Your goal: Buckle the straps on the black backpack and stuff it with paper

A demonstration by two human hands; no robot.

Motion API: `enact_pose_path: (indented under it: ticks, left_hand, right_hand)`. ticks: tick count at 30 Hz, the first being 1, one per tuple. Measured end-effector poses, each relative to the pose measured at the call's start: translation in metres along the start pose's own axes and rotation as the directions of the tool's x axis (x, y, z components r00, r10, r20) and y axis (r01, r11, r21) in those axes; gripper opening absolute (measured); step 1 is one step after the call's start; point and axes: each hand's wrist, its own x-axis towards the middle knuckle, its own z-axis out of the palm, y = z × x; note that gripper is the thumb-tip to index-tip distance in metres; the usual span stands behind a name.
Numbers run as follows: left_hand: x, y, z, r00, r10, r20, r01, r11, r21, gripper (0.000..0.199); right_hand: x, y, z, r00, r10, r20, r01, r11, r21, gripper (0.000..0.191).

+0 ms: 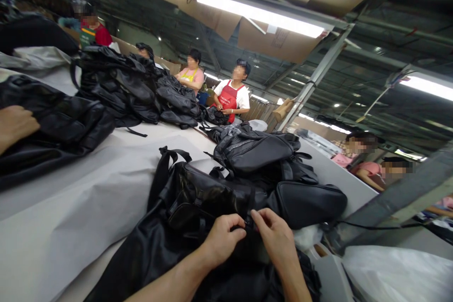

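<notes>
A black, shiny backpack [208,193] lies on the table right in front of me, with a loose strap looping up at its far left. My left hand [222,240] is closed in a pinch at a small black strap [248,219] on the bag's front. Close beside it, my right hand [274,231] pinches the same strap between thumb and forefinger. The fingertips are a short way apart, and whether a buckle sits between them is too dark to make out. The lower part of the bag is partly hidden behind my forearms.
More black backpacks [258,148] are heaped just beyond mine, with a larger pile [120,85] farther left. A co-worker's hand [17,125] rests by a black bag at the left edge. Grey sheeting [106,188] covers the table. A metal post [396,203] and white plastic bag [399,269] stand right.
</notes>
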Motion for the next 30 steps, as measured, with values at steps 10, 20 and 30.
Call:
enact_pose_path:
  ticks: [10,20,30]
  left_hand:
    - [-0.009,0.003,0.003,0.993,0.118,-0.009,-0.115,0.981,0.154,0.016]
    - [-0.012,-0.001,0.005,0.983,0.18,-0.041,-0.165,0.954,0.251,0.015]
    - [-0.013,-0.004,0.004,0.978,0.208,-0.013,-0.2,0.952,0.232,0.02]
  right_hand:
    - [-0.034,-0.004,0.015,0.984,0.08,-0.159,-0.085,0.996,-0.027,0.034]
    - [-0.023,0.014,0.029,0.982,0.126,-0.14,-0.101,0.98,0.171,0.043]
    - [-0.025,0.024,0.04,0.945,0.027,-0.327,0.005,0.995,0.095,0.034]
